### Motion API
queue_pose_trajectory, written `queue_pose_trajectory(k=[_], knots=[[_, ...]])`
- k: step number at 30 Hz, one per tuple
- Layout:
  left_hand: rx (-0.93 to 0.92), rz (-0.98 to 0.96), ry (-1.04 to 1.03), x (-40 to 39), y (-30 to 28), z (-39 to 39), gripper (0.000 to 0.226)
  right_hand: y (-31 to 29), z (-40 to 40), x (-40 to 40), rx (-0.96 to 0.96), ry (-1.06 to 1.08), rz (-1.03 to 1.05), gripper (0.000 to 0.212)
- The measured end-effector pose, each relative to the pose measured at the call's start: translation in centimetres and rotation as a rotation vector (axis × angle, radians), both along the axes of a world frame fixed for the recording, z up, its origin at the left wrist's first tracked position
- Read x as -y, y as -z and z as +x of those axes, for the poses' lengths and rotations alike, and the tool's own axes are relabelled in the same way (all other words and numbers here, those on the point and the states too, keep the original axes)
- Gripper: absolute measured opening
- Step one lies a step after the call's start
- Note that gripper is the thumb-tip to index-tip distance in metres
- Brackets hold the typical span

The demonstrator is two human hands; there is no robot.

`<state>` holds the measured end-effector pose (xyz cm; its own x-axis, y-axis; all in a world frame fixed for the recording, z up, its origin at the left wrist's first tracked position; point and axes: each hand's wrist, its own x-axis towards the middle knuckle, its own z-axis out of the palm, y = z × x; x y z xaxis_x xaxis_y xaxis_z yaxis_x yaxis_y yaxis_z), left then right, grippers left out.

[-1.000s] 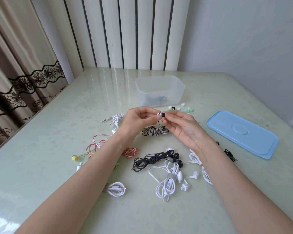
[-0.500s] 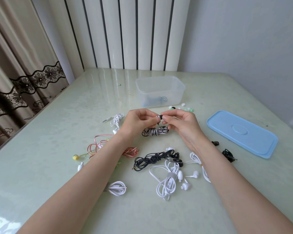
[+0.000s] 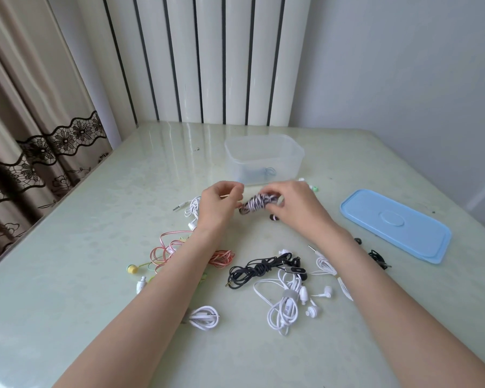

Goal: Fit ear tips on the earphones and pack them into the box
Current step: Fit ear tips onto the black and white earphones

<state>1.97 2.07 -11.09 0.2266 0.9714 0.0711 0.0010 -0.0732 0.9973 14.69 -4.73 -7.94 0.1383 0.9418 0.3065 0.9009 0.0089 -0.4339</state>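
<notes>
Right hand (image 3: 291, 203) gripping a black-and-white striped earphone bundle (image 3: 256, 204) above the bench (image 3: 95, 247), left hand (image 3: 217, 204) pinching its cable end, clear plastic box (image 3: 263, 159) just behind, blue lid (image 3: 395, 224) at right.

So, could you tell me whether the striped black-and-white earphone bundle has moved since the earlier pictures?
Yes. The striped bundle is now lifted in the right hand, closer to the clear box.

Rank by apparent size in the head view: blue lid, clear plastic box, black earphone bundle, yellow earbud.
1. blue lid
2. clear plastic box, though it sits farther from the camera, so this is unsure
3. black earphone bundle
4. yellow earbud
</notes>
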Motion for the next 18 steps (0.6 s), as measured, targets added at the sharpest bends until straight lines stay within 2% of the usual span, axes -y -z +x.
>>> queue_pose_trajectory(k=[4,8,11,16,18], knots=[[0.007,0.052,-0.159,-0.4,-0.1,-0.5,0.023,-4.4,1.0,-2.7,-0.022,0.066,0.160,0.026],[-0.064,0.038,-0.128,-0.1,-0.1,-0.5,0.033,-7.8,2.7,-6.5,-0.003,0.121,0.250,0.026],[-0.143,0.074,-0.061,0.5,-0.1,-0.1,0.029,-7.7,3.7,-9.1,0.033,0.173,0.201,0.027],[-0.174,0.115,-0.035,0.1,-1.0,0.2,0.029,-4.5,4.5,-11.1,0.007,0.215,-0.025,0.031],[-0.200,0.139,-0.040,-0.1,-1.1,0.0,0.030,-4.4,4.2,-10.8,-0.009,0.205,0.011,0.031]])
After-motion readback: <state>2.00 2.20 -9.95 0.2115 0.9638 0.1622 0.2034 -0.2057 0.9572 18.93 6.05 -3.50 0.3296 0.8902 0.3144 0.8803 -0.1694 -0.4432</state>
